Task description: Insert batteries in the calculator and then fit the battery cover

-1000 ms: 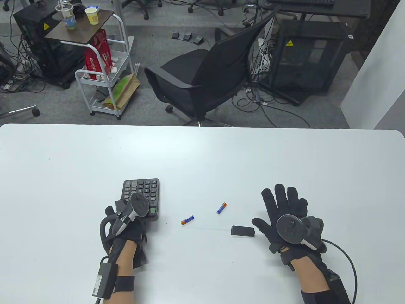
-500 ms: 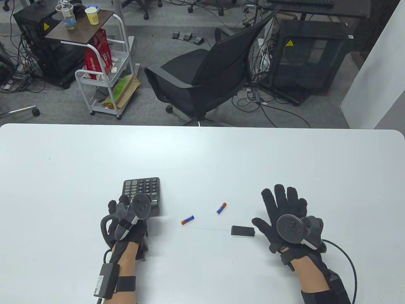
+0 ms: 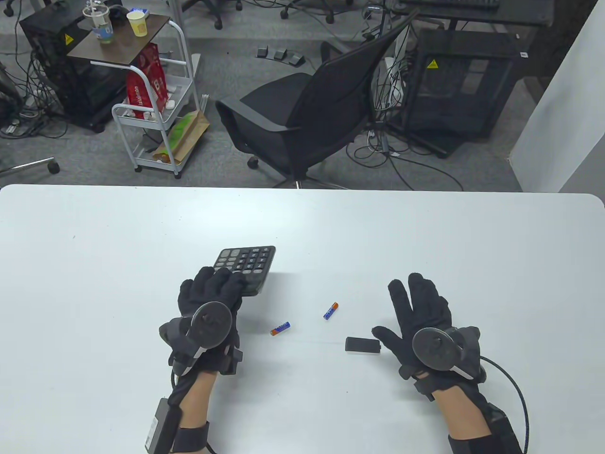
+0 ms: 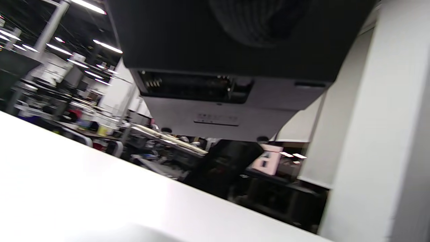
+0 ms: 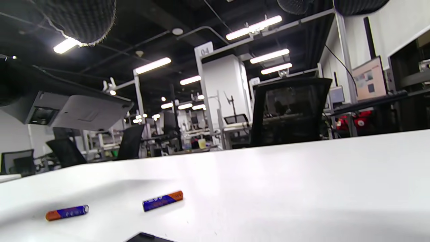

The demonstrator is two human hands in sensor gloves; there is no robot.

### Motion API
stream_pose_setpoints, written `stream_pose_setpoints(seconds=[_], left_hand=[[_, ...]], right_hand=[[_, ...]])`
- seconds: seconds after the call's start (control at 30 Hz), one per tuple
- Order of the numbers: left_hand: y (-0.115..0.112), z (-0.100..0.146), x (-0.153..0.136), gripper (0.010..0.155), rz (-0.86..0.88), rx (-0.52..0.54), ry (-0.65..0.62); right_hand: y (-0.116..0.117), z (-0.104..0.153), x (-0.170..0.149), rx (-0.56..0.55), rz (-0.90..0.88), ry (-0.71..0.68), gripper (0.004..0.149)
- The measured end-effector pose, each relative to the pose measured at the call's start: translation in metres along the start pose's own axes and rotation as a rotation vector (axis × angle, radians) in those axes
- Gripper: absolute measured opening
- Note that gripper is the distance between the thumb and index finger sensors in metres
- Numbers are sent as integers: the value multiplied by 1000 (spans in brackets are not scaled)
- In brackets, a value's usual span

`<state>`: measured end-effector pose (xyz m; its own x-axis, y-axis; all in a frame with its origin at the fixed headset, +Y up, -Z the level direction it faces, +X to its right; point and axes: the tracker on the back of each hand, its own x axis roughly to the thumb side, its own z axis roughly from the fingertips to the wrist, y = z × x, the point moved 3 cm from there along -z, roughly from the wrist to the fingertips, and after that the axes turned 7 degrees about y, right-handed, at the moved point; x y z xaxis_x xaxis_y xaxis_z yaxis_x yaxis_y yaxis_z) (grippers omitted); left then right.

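Observation:
My left hand [image 3: 215, 288] grips the dark calculator [image 3: 246, 267] by its near end and holds it lifted off the table, keys up. The left wrist view shows its underside [image 4: 221, 111] with the open, empty battery bay [image 4: 195, 85]. Two blue-and-orange batteries lie on the table, one nearer the left hand [image 3: 280, 328] and one further right [image 3: 331, 310]; both show in the right wrist view [image 5: 67, 212] [image 5: 163, 200]. The black battery cover [image 3: 362, 344] lies beside my right thumb. My right hand [image 3: 416, 312] rests flat on the table, fingers spread, holding nothing.
The white table [image 3: 302, 222] reaches its far edge at mid-view. Behind it stand a black office chair [image 3: 307, 118] and a white trolley [image 3: 151, 94] on the floor, among cables and black cabinets.
My left hand has taken hold of the calculator, lifted it off the table and moved it right and away from me. My right hand has barely moved. Batteries and cover lie as before.

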<state>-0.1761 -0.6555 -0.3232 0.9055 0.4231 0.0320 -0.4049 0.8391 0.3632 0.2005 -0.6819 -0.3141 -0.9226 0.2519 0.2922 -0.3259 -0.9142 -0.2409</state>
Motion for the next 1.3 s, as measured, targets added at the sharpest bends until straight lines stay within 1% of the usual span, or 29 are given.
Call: stream_pose_setpoints(seconds=[0.07,0.2,0.33,0.43,0.53,0.57,0.67,0.73,0.77,0.83,0.9,0.97,1.03,1.07,1.1,1.17,1.2,1.23,1.3], left_hand=[[-3,3,12,54,51,-40,-53],[-14,9,36,55,125,-170,-168],[-28,19,60,55,203,-298,-289],[-33,26,74,55,269,-358,-380],[-36,32,82,55,303,-398,-429],[-37,33,85,55,308,-407,-436],[-40,36,89,55,298,-425,-456],[-43,37,90,55,310,-453,-461],[-44,38,91,55,333,-458,-460],[-44,37,90,55,320,-456,-456],[-44,36,88,55,321,-440,-443],[-44,34,84,58,340,-417,-414],[-40,29,76,65,360,-371,-361],[-38,26,69,69,352,-346,-327],[-37,22,61,68,342,-326,-286],[-38,17,51,63,308,-314,-231],[-40,14,45,63,284,-303,-185],[-42,12,39,66,244,-294,-145],[-46,9,31,67,191,-275,-97]], right_hand=[[-2,1,4,-19,-12,-20,89],[-5,3,13,-47,-38,-70,94],[-2,6,30,-40,-5,-148,98],[2,8,40,-18,45,-195,98],[5,9,46,-10,71,-222,95],[5,10,47,-26,71,-228,93],[4,10,50,-34,76,-242,82],[4,11,53,-52,53,-261,70],[6,11,55,-30,60,-271,64],[7,10,55,-24,75,-278,55],[7,10,55,-24,80,-274,52],[5,9,53,-50,83,-269,52],[4,8,49,-43,89,-247,52],[1,7,45,-64,73,-231,51],[-2,6,42,-88,63,-212,51],[-5,4,35,-94,37,-173,51],[-7,3,30,-108,22,-149,51],[-9,2,25,-118,-9,-121,51],[-12,1,16,-124,-66,-76,51]])
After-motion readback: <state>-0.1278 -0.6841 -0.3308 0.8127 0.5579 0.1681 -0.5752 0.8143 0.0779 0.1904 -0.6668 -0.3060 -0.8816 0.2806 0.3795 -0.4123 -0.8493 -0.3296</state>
